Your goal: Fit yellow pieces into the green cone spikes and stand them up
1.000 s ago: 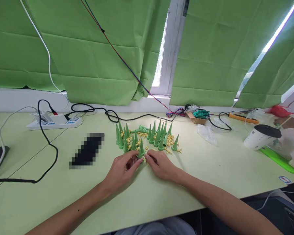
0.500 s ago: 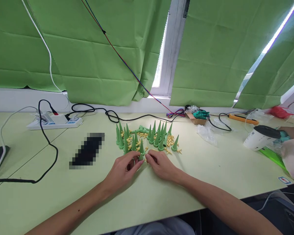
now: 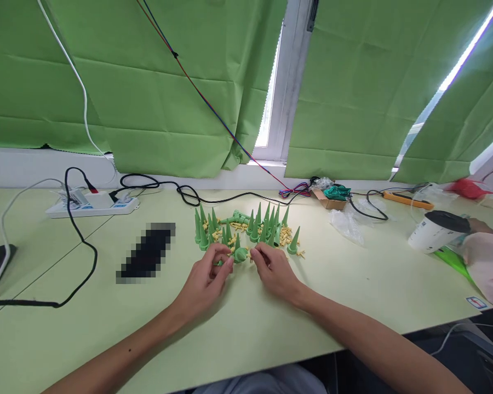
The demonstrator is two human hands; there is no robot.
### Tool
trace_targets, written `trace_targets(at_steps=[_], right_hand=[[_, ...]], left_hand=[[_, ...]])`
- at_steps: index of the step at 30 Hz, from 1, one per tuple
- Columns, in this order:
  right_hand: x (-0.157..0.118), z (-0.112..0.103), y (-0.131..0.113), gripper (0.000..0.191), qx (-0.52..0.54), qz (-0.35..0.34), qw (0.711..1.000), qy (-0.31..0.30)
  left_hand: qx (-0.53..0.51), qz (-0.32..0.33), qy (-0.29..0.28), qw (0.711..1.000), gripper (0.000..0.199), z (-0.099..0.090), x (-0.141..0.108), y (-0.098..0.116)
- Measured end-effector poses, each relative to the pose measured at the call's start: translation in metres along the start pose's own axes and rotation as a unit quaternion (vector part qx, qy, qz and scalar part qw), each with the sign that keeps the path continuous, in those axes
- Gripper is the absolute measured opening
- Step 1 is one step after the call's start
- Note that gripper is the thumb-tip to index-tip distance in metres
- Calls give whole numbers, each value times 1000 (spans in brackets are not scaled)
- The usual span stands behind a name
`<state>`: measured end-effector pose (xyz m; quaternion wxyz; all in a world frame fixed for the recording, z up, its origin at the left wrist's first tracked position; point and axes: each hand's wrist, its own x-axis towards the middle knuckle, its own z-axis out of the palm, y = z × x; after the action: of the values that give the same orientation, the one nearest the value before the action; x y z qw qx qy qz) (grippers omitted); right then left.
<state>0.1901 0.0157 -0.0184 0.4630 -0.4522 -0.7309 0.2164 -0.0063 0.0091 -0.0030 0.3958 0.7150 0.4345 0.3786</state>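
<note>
My left hand (image 3: 208,272) pinches a small green cone (image 3: 240,255) by its side, tipped so that its round base faces me. My right hand (image 3: 274,269) is close by on the right, thumb and forefinger together on a small yellow plastic piece (image 3: 249,255) beside that base. Whether the yellow piece touches the cone I cannot tell. Behind both hands, several green cones (image 3: 265,225) stand upright on the table. Small yellow pieces (image 3: 286,236) lie in heaps among them, partly hidden by the cones and my fingers.
A dark pixelated shape (image 3: 148,253) lies left on the table (image 3: 345,306). Behind it is a white power strip (image 3: 125,207) with black cables. To the right are a small cardboard box (image 3: 331,201), clear plastic (image 3: 347,227) and a tilted white cup (image 3: 431,234) beside another person's arm (image 3: 487,265).
My left hand has tipped the cone from upright so its base now faces me. My right hand has shifted slightly right and away from me. The other person's arm has moved at the right.
</note>
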Motion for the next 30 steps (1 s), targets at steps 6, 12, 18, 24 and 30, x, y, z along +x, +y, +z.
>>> trace_targets(at_steps=[6, 12, 18, 24, 30], right_hand=[[-1, 0, -2, 31, 0, -40, 999, -19], [-1, -1, -2, 30, -4, -61, 998, -33], [-1, -1, -1, 30, -8, -68, 997, -41], [-2, 0, 2, 32, -28, -68, 996, -50], [-1, 1, 2, 33, -23, -62, 996, -53]], left_hand=[[-113, -74, -56, 989, 41, 3, 4, 3], [-215, -119, -106, 964, 53, 3, 8, 3], [-260, -142, -97, 950, 40, 2, 6, 7], [-266, -130, -88, 951, 34, 1, 6, 6], [-246, -109, -85, 959, 33, 0, 6, 5]])
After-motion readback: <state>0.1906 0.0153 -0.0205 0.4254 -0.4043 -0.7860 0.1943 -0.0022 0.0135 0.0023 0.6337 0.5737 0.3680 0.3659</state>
